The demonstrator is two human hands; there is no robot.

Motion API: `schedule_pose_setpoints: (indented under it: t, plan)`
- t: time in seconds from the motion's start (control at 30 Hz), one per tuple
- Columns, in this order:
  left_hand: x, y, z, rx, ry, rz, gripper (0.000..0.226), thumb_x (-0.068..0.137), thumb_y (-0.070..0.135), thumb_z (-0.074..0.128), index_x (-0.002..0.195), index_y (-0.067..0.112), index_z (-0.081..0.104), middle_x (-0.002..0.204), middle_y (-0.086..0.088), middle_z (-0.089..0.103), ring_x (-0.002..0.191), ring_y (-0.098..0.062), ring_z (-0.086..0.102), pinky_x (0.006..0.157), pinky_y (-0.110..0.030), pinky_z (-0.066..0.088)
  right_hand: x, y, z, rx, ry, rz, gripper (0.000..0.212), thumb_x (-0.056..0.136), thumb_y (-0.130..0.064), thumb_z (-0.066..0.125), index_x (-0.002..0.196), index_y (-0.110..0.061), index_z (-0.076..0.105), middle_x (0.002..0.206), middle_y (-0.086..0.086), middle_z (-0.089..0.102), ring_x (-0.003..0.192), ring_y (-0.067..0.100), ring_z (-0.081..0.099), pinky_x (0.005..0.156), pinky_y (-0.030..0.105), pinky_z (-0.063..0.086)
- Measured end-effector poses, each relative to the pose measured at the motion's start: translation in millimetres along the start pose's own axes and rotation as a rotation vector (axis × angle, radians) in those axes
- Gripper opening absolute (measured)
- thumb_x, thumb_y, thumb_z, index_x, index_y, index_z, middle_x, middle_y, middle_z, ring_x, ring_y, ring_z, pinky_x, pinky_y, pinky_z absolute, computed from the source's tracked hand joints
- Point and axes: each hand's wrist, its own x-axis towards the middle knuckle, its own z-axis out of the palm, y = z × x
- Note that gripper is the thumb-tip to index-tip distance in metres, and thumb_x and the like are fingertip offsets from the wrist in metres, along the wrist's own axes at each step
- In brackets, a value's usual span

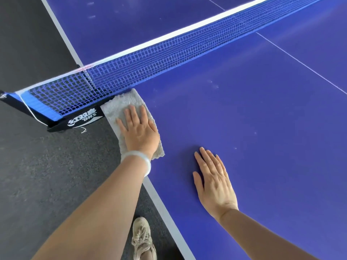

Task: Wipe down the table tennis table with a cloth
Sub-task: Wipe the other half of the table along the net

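Cloth (120, 107): soft, light, limp; best pressed flat. Left hand (139, 131) lay flat upon it; right hand (214, 182) flat, empty, on table (262, 128).

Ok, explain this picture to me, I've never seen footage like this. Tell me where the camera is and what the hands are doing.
No machine here: a person wears a camera on the head, so the one picture looks down at their own two arms. The left hand presses flat on a grey cloth at the edge of a blue table, right beside the net and its black clamp. The right hand lies flat on the bare tabletop. Neither hand grips anything. Below, a shoe stands on the dark floor.
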Motion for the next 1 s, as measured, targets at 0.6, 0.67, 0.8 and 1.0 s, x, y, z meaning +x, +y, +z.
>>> schedule_pose_setpoints:
  t: [0.6,0.67,0.8,1.0]
  plan:
    - [52,-68,-9,-0.114,0.047,0.193,0.058,0.104,0.031,0.024,0.154,0.002,0.018,0.162,-0.015,0.014,0.151,-0.027,0.008,0.123,-0.041,0.008,13,-24,-8,0.071,0.216,0.067,0.042,0.103,-0.029,0.041,0.136,-0.010,0.059,0.148,-0.001,0.045,0.135,0.026,0.049,0.116,0.034,0.023]
    - [65,-64,-9,-0.142,0.059,0.197,0.057,0.104,0.031,0.025,0.154,0.002,0.020,0.161,-0.014,0.016,0.150,-0.026,0.011,0.123,-0.040,0.010,36,-51,-4,0.021,0.237,0.023,0.054,0.104,-0.038,0.028,0.139,-0.008,0.055,0.150,0.004,0.045,0.139,0.026,0.042,0.119,0.037,0.020]
    - [67,-62,-5,-0.185,0.113,0.184,0.055,0.103,0.028,0.024,0.152,0.003,0.026,0.160,-0.012,0.021,0.150,-0.023,0.015,0.123,-0.039,0.013,103,-103,23,-0.040,0.005,-0.053,0.061,0.101,-0.041,0.014,0.157,-0.018,0.014,0.164,-0.003,0.005,0.154,0.021,0.004,0.123,0.039,-0.001]
    - [70,-63,-2,-0.234,0.093,0.186,0.057,0.101,0.024,0.027,0.154,0.004,0.019,0.162,-0.009,0.013,0.151,-0.021,0.010,0.124,-0.037,0.005,177,-110,35,-0.066,-0.074,-0.155,0.061,0.099,-0.043,0.000,0.157,-0.024,0.003,0.163,-0.013,-0.004,0.149,0.001,-0.016,0.123,0.030,-0.011]
